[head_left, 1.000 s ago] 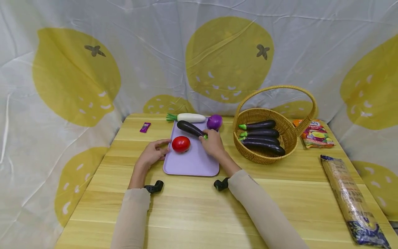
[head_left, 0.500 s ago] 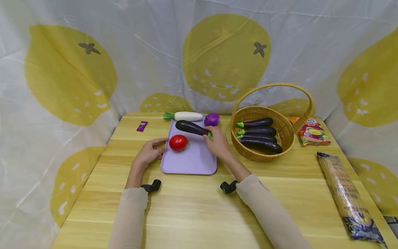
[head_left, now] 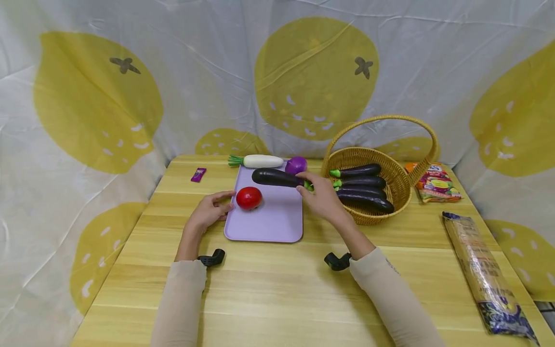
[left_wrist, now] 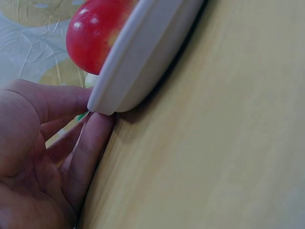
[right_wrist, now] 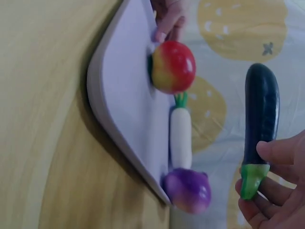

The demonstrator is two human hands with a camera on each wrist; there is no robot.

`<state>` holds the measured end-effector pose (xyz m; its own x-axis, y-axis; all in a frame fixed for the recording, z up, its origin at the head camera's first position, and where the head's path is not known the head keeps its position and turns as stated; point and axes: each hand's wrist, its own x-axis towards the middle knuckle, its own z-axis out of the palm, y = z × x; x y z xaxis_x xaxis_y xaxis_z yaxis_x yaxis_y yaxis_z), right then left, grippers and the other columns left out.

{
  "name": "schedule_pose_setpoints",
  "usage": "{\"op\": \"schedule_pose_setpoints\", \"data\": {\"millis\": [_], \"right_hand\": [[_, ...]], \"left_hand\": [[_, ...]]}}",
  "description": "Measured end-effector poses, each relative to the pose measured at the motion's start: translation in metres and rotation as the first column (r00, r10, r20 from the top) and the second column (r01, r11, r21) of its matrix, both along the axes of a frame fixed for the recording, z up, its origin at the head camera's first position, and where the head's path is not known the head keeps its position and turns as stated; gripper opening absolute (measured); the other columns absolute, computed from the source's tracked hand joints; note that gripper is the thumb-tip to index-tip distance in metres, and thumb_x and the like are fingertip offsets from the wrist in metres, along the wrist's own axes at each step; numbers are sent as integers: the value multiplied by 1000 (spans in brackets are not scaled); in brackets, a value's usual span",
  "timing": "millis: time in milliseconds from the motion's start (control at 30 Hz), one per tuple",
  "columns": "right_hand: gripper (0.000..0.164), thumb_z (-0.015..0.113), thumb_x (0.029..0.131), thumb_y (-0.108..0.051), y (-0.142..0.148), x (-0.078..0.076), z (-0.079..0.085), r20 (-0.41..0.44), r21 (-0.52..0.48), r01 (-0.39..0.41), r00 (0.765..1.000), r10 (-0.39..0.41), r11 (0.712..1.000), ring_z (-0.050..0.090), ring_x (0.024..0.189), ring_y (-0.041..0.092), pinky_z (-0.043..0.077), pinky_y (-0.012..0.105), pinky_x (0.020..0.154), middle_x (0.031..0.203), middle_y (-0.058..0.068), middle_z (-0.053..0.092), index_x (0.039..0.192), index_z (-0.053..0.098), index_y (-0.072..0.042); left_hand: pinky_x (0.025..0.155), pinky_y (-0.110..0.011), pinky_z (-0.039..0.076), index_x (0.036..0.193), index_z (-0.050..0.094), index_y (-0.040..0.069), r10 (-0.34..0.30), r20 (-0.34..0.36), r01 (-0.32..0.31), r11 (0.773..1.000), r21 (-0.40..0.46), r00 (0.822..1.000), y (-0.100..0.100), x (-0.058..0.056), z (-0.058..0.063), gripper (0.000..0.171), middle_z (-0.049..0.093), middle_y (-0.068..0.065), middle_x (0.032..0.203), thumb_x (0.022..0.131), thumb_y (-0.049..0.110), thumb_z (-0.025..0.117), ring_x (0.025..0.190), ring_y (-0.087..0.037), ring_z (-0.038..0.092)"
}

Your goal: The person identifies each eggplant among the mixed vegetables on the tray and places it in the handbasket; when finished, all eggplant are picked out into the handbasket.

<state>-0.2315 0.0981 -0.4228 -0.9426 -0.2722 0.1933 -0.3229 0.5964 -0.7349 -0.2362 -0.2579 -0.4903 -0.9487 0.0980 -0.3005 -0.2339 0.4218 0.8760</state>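
Observation:
My right hand (head_left: 323, 195) pinches a dark eggplant (head_left: 277, 177) by its green stem end. In the right wrist view the eggplant (right_wrist: 262, 105) hangs clear of the tray, thumb on one side and fingers on the other. My left hand (head_left: 209, 210) holds the left rim of a lavender tray (head_left: 264, 226); in the left wrist view its fingertips pinch the rim (left_wrist: 114, 81). On the tray, near that hand, lies a round red fruit (head_left: 249, 198), yellowish on one side in the right wrist view (right_wrist: 174, 67).
A white radish (head_left: 262, 161) and a purple onion-like vegetable (head_left: 296, 165) lie at the tray's far edge. Right of it stands a handled wicker basket (head_left: 401, 207) holding several eggplants (head_left: 357, 170). Further right are a colourful snack bag (head_left: 435, 184) and a long noodle-like packet (head_left: 485, 270). A small purple packet (head_left: 198, 175) lies left.
My right hand has lifted the eggplant off the tray and carried it right, toward the basket. The left hand stays at the tray's rim. The head view has shifted slightly.

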Motion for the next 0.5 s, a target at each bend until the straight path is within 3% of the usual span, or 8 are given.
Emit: {"op": "schedule_pose_setpoints", "data": {"millis": [100,233,367,433,500], "right_hand": [[38,63,104,-21,17,2,3,-4,4,2,1000,-2,1000,59,101,26,50,41,88,130,12,69,141,62,-10],[36,62,105,-23,41,3,7,-40,19,24,999,-23,1000,58,95,23,47,38,83,122,10,70,139,63,-14],[36,61,105,-26,64,8,12,-27,17,52,998,-51,999,54,69,22,45,35,65,113,10,70,140,62,-18],[37,60,105,-28,77,10,14,-9,25,65,998,-65,998,49,61,22,42,35,59,114,11,69,141,61,-18],[39,60,106,-29,90,12,15,3,42,78,997,-78,996,52,64,24,43,36,61,120,14,69,143,59,-18]], "left_hand": [[80,-24,61,149,57,24,-9,-2,9,1000,1,1000,0,0,0,49,58,-18,136,101,19,67,98,-23,60],[80,-24,60,149,57,24,-6,-2,6,1000,1,1000,0,-1,0,49,58,-18,135,101,19,67,98,-23,60],[80,-24,60,149,57,25,-5,4,5,1000,-9,1000,0,0,1,49,58,-17,135,101,20,66,100,-24,60],[82,-25,60,150,56,24,-9,12,10,1000,-11,1000,0,0,3,49,58,-17,136,102,20,65,101,-24,60],[82,-25,60,150,55,22,-15,12,15,1000,-8,1000,2,2,7,49,57,-18,137,102,19,65,101,-24,60]]}}
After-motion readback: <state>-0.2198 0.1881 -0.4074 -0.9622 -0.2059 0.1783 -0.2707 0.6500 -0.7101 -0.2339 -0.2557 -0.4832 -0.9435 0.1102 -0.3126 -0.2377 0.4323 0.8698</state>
